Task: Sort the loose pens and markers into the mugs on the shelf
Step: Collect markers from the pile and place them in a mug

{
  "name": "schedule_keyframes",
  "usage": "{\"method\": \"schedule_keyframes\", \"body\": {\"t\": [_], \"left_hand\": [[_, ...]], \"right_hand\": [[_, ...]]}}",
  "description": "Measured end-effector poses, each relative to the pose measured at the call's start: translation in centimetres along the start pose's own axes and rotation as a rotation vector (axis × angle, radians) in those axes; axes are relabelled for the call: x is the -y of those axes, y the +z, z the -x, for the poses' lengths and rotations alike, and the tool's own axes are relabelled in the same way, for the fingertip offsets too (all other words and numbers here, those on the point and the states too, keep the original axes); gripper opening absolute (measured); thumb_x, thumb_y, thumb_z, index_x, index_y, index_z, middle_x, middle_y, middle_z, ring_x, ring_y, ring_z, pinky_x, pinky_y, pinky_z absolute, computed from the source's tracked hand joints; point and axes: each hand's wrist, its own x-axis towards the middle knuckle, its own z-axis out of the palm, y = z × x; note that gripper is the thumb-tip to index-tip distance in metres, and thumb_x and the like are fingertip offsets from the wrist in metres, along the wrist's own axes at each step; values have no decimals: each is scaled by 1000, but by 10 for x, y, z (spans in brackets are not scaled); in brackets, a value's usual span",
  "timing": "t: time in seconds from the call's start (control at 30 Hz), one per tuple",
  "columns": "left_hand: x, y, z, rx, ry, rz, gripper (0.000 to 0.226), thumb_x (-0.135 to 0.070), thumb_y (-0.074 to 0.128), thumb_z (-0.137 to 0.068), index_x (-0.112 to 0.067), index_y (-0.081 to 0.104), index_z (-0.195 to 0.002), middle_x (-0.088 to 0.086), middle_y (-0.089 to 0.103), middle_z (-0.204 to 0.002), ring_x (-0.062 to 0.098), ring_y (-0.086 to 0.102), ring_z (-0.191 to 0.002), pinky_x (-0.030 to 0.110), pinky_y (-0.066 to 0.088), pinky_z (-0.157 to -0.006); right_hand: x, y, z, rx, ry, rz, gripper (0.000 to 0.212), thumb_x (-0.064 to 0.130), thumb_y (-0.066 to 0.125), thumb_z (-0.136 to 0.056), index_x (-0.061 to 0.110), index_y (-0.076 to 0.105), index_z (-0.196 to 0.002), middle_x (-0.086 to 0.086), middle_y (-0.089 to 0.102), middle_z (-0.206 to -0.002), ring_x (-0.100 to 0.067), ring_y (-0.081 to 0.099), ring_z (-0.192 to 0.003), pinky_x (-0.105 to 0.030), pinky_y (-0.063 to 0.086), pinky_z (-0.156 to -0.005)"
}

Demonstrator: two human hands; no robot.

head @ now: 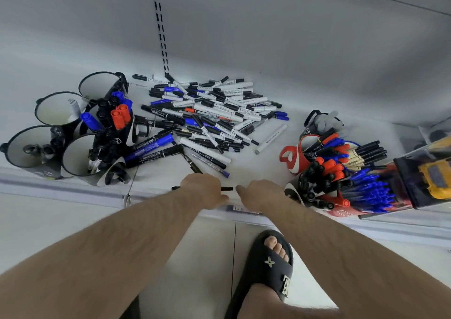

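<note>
Nearest you, at the shelf's front edge, your left hand [203, 190] curls around a black pen [227, 188] lying crosswise, its ends poking out either side of the fist. Your right hand [258, 194] sits just beside the pen's right tip, fingers loosely bent; you cannot tell from here whether it touches the pen, and it seems to hold nothing.

Further in, to the right, the red mugs [291, 158] are already packed with blue, black and orange pens. To the left, the black mugs [80, 155] hold only a few markers each, and one at the back looks nearly bare.

Beyond your hands, the pile [212, 113] of loose pens and markers remains large, sprawled mid-shelf. By my reckoning you are partway through, with most of the sorting left.
</note>
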Motion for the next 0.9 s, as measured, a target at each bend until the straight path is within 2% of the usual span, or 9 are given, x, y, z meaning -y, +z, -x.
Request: {"method": "schedule_keyframes", "body": {"t": [0.13,0.27,0.43,0.53,0.63,0.7,0.77,0.83,0.9], "left_hand": [[-12,8,-2,-43,-54,146,36,-43,47,-95,-17,62,-114,3,61,-107,23,59,-102,29,40,-74],[-13,10,-4,-89,-108,330,33,-35,58,-91,-12,59,-115,6,62,-114,24,60,-106,27,40,-73],[2,8,-14,-140,-284,792,21,-27,69,-81,-14,53,-78,-1,57,-76,17,56,-71,23,38,-52],[7,0,-18,-263,-343,1311,13,-22,74,-77,-10,69,-77,-1,55,-60,12,48,-51,17,31,-43],[5,-14,-17,-346,-321,1660,17,-19,69,-82,-11,56,-72,-3,42,-47,16,31,-42,20,24,-44],[1,-20,-15,-319,-244,1727,22,-30,70,-84,-16,54,-78,-5,41,-48,17,28,-45,22,23,-44],[-1,-22,-14,-286,-188,1737,26,-38,70,-85,-14,58,-83,1,46,-60,19,36,-50,25,30,-46],[0,-22,-14,-305,-172,1759,28,-36,64,-90,-8,61,-87,6,52,-66,22,47,-55,30,40,-53],[9,-26,-15,-381,-224,1799,26,-31,54,-97,-9,57,-84,6,50,-66,20,44,-53,29,38,-53]], "right_hand": [[4,16,-6,46,88,139,48,45,26,-100,14,54,-124,-6,56,-105,-24,52,-92,-37,41,-75],[10,17,-11,128,91,-2,30,36,35,-96,14,53,-104,-7,58,-111,-24,53,-94,-37,45,-84],[7,1,-3,118,81,-233,23,24,38,-98,11,57,-103,-7,56,-106,-20,52,-94,-27,39,-77],[8,1,4,43,60,-378,21,26,50,-96,9,61,-102,-6,61,-103,-18,54,-88,-26,42,-72],[18,3,7,-105,-18,-503,21,25,54,-95,9,67,-95,-8,66,-90,-24,63,-85,-31,49,-76],[29,-4,10,-218,-60,-622,25,24,53,-95,11,64,-76,-12,69,-81,-30,68,-79,-38,54,-74],[42,-14,16,-283,-128,-665,31,20,53,-93,19,58,-63,-9,69,-72,-28,70,-71,-32,52,-65],[51,-24,23,-269,-217,-653,30,17,53,-90,20,58,-60,0,65,-62,-24,70,-65,-28,48,-57],[49,-35,22,-267,-218,-668,30,29,55,-87,13,63,-63,-4,65,-63,-24,68,-68,-31,48,-60]]}}
